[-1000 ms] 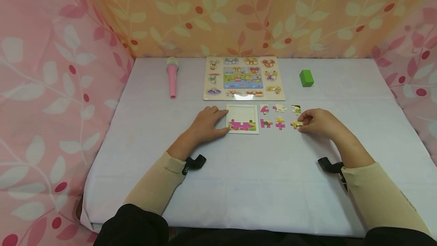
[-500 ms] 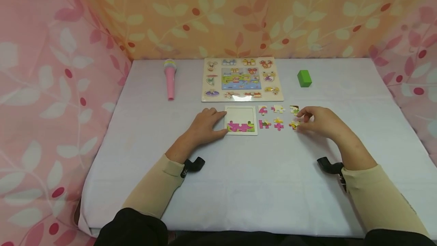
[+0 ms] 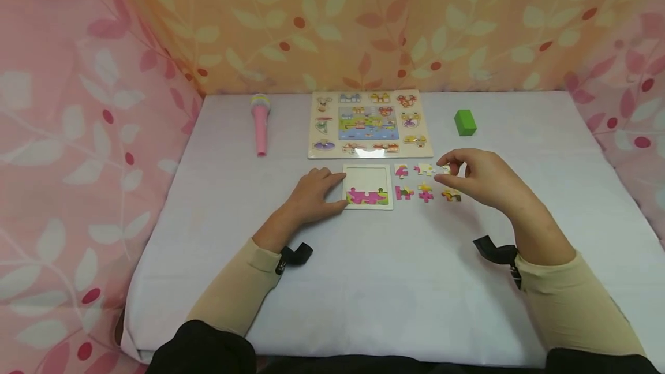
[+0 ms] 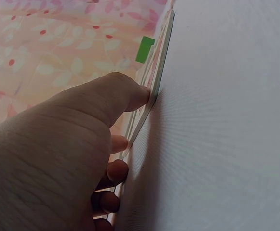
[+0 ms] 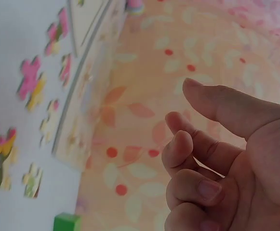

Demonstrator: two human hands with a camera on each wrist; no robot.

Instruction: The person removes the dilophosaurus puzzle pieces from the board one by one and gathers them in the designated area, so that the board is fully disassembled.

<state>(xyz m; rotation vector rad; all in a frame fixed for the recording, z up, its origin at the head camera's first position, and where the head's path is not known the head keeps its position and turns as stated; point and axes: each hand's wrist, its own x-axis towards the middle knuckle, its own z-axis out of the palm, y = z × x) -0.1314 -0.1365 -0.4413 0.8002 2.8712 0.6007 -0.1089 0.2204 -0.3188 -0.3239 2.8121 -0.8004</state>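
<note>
A small white-framed jigsaw tray (image 3: 366, 178) lies mid-table, its lower part filled with pink and green pieces. At the tray's left edge my left hand (image 3: 314, 195) touches the frame with thumb and index finger; in the left wrist view the thumb (image 4: 130, 96) presses on its rim. Loose jigsaw pieces lie in two rows right of the tray, among them a pink one (image 3: 401, 171) and a yellow-green one (image 3: 451, 195). Above the rightmost pieces hovers my right hand (image 3: 485, 178), thumb and index finger apart with nothing between them. It partly hides the upper right piece (image 5: 32, 180).
Behind the tray lies a larger wooden puzzle board (image 3: 317, 128) with several picture pieces. A pink toy microphone (image 3: 261, 126) stands off to the left, and a green block (image 3: 465, 123) to the right. Patterned cloth walls (image 3: 332, 22) border the white table.
My right hand has let go of the lower right piece, lifted, and shifted up and left over the upper right piece. My left hand stays at the tray.
</note>
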